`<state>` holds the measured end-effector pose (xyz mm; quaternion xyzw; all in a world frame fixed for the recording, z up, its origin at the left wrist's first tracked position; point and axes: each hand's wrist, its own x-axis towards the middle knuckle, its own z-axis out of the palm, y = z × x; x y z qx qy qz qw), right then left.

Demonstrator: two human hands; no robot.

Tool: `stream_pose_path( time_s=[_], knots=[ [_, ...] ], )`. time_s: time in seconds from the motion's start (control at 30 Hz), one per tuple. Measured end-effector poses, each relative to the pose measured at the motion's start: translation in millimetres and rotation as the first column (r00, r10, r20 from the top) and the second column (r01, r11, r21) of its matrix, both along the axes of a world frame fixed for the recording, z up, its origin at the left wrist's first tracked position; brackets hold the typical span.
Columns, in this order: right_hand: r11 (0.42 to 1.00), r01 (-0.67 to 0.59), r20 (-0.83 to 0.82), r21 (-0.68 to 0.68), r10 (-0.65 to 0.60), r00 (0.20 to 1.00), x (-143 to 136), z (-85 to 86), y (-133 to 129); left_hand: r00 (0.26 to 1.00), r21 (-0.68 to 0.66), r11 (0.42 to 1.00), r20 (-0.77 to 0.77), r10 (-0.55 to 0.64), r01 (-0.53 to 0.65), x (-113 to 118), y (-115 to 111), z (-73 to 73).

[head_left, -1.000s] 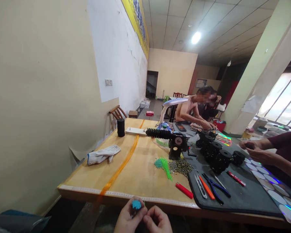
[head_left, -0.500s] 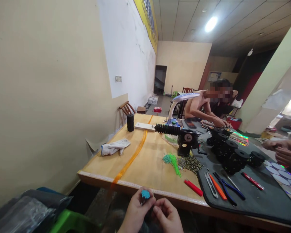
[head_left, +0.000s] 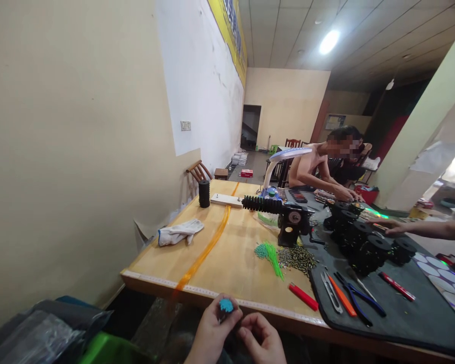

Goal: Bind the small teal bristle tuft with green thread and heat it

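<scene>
My left hand [head_left: 212, 328] is closed around a small bright-blue bundle [head_left: 226, 305] with a ragged top, at the table's front edge. My right hand [head_left: 263, 337] is beside it with thumb and fingertips pinched together; whether something thin is between them, I cannot make out. Ahead on the wooden table [head_left: 235, 263] lie a pile of turquoise beads [head_left: 261, 250], bright green thin strips [head_left: 275, 262] and a heap of small dark and metallic pieces [head_left: 298, 258]. A red stick-shaped piece [head_left: 303, 296] lies right of my hands.
A hand-cranked black device [head_left: 292, 222] stands behind the heaps. On a dark mat [head_left: 398, 323] are thread snips [head_left: 331, 291], an orange-handled tool [head_left: 342, 295], blue pliers [head_left: 358, 298] and several black spools [head_left: 371, 250]. Orange strands [head_left: 208, 247] and white gloves [head_left: 180, 231] lie left. Two other people work nearby.
My hands stay nearly in place, the fingers shifting slightly. At the right, another person's arm now reaches out over the black spools; before, both hands were together at the edge.
</scene>
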<state>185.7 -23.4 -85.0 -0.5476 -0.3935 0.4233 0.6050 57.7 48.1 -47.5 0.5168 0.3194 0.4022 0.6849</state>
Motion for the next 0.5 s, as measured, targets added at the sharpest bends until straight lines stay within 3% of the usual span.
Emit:
stream_pose_path(
  time_s=[0.17,0.4,0.5],
  knots=[
    [0.999,0.042,0.039,0.006,-0.042,0.998,-2,4.8,4,1.0,-0.01,1.0,0.026,-0.018,0.019,2,1,-1.1],
    [0.997,0.078,0.085,-0.012,-0.077,0.993,4,-23.9,9,0.999,0.049,0.998,0.028,-0.032,0.031,1,5,-7.9],
    [0.999,0.02,0.103,-0.025,-0.017,0.995,6,-25.6,11,0.999,0.062,0.998,0.03,-0.034,0.032,2,5,-9.3]
  ],
)
